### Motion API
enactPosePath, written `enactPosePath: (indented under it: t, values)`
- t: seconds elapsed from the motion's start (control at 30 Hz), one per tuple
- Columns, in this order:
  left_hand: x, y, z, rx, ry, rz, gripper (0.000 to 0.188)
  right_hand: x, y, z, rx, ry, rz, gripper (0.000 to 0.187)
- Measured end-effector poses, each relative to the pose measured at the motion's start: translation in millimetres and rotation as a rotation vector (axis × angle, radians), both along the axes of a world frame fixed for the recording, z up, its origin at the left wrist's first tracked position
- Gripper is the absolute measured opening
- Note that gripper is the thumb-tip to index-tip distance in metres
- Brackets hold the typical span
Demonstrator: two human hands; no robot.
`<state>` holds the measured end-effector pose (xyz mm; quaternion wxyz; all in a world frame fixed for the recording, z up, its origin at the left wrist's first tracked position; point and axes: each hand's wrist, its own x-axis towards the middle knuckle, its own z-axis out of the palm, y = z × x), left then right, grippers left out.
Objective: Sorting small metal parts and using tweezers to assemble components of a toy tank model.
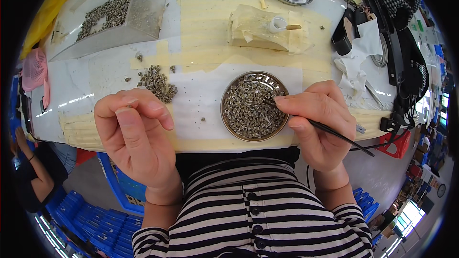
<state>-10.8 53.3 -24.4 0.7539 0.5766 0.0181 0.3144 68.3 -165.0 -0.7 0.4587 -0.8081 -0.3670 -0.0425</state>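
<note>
The black tweezers (334, 134) lay in your right hand (318, 122) right of the frame's centre, their long axis running on a slant from lower right to upper left. The rear end stuck out toward the lower right past your wrist, and the fine tip pointed up-left into the round metal dish (231, 119). That dish sat on the table (201, 100) just above your striped shirt (258, 210), filled with small grey metal parts (251, 107), and the tip reached in among them at its right side.

Your right hand was curled around the tweezers, thumb and forefinger pressed together on the shaft near its front, the other fingers folded under. Whether the tip itself gripped a part was too small to tell.

Your left hand (131, 129) was raised at the left of centre, well apart from the dish. Its fingers were bent inward with thumb and forefinger tips pinched together; something tiny may have sat between them, but you could not make it out.

A loose heap of the same parts (157, 83) lay on the table just above that hand, and a clear plastic box (119, 14) stood at the upper left.
</note>
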Motion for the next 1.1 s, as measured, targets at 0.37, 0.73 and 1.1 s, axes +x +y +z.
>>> enactPosePath:
  t: [0.37, 0.73, 1.1]
  values:
    - [0.0, -0.6, -0.2, 0.014, 0.017, 0.021, 0.019, 0.9, -0.3, 1.1, 0.001, 0.000, 0.014, 0.015]
    - [1.3, -2.2, 0.6, 0.040, 0.030, 0.056, 0.020, 0.4, -2.3, -1.9, 0.053, -0.009, 0.034, 0.011]
    - [1.1, -3.4, 0.1, 0.050, 0.021, 0.066, 0.019, -1.1, -4.0, -2.8, 0.096, -0.003, 0.045, 0.014]
